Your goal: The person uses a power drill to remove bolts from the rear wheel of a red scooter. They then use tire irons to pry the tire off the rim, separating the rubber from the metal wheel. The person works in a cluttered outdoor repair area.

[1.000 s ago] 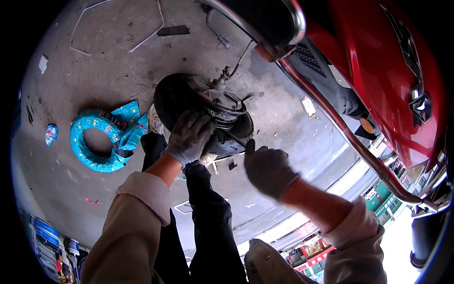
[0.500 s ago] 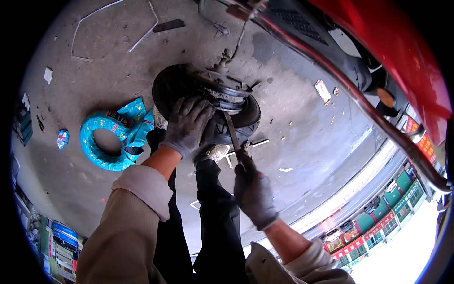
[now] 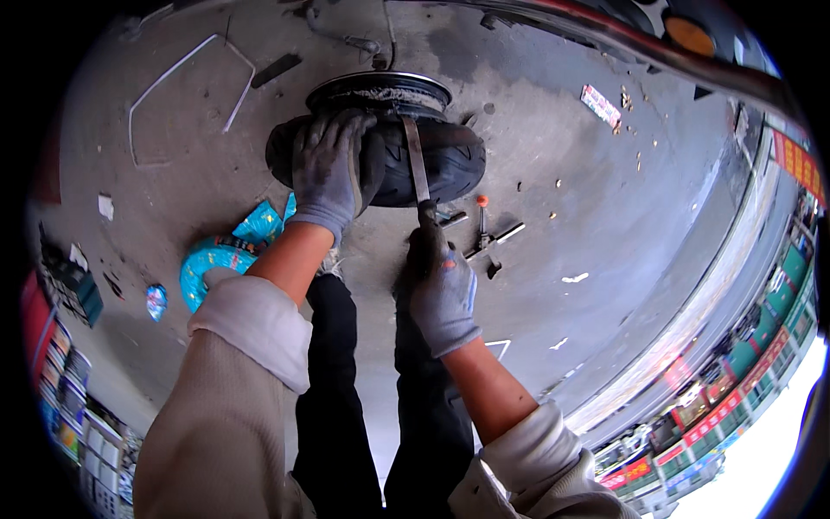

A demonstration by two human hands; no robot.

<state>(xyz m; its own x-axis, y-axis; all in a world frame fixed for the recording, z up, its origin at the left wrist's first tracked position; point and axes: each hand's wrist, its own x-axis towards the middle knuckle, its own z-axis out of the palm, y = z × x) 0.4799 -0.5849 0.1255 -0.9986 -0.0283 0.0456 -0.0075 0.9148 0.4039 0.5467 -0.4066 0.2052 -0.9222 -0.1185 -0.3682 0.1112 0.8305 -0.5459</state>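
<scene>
A black tyre [image 3: 450, 169] stands on the ground before me, partly off its wheel rim [image 3: 380, 85], which tilts away on the far side. My left hand [image 3: 331, 169], in a grey work glove, is closed over the tyre's near left part, the thumb side toward the middle. In my gloved right hand [image 3: 445, 298] is the dark handle of a tyre lever [image 3: 416, 160]. Its flat metal blade crosses the tyre, and the tip meets the gap between tyre and rim. How deep the tip sits is hidden.
A blue-wrapped tyre [image 3: 203, 268] lies at left, partly behind my left arm. Beyond my right hand is a metal T-shaped tool [image 3: 484, 235] with an orange knob. A red vehicle's metal bar [image 3: 657, 52] crosses the upper right. White strapping [image 3: 173, 73] lies far left.
The wheel now shows more upright, its rim tipped to the far side. My right hand and the lever have moved up and slightly left. The view has shifted, bringing the T-shaped tool into plain sight.
</scene>
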